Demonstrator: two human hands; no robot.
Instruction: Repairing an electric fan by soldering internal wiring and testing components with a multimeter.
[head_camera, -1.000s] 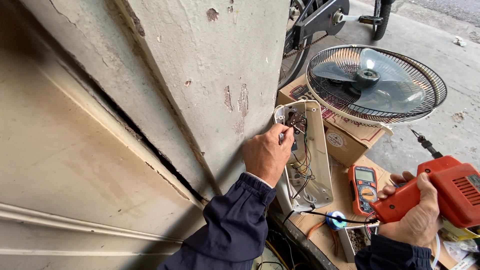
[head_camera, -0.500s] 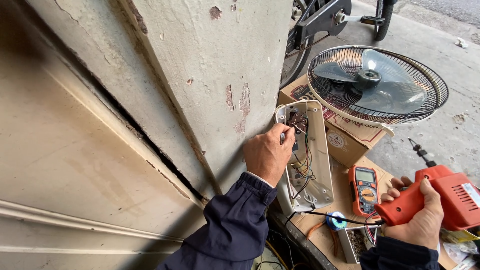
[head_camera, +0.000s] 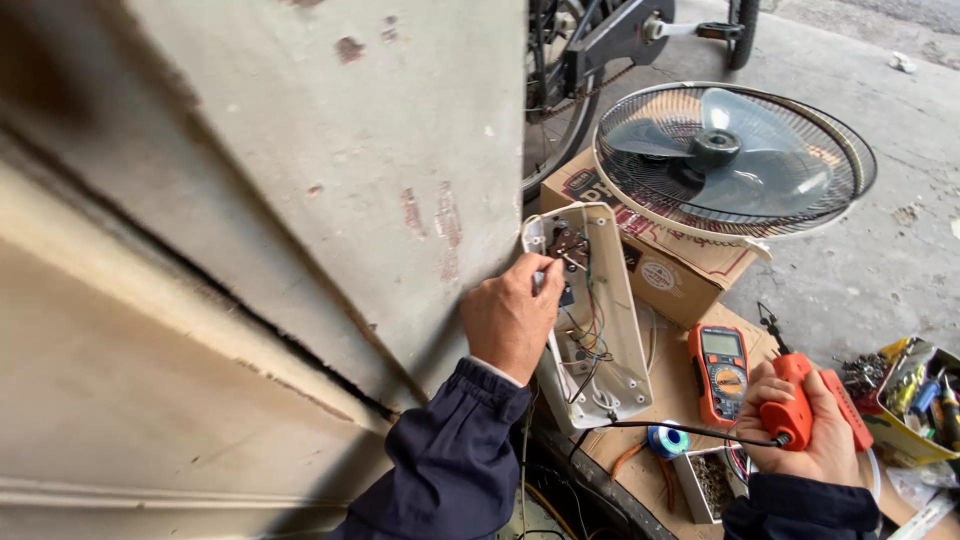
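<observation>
My left hand (head_camera: 510, 317) grips the edge of an opened white plastic housing (head_camera: 595, 310) that stands tilted against a grey wall; coloured wires and a small switch part show inside it. My right hand (head_camera: 800, 440) is closed around the grip of an orange soldering gun (head_camera: 805, 400), whose thin tip points up and away, a short way right of the housing. A black cord runs from the gun across the bench. An orange multimeter (head_camera: 718, 372) lies between the housing and my right hand.
A fan head with a wire guard (head_camera: 735, 160) rests on a cardboard box (head_camera: 655, 265). A roll of solder (head_camera: 667, 440), a small tray of bits (head_camera: 710, 485) and a box of tools (head_camera: 915, 400) lie on the bench. A bicycle (head_camera: 620, 45) stands behind.
My right hand has turned the soldering gun from lying sideways to pointing its tip upward, and brought it lower and nearer. My left hand stays on the housing.
</observation>
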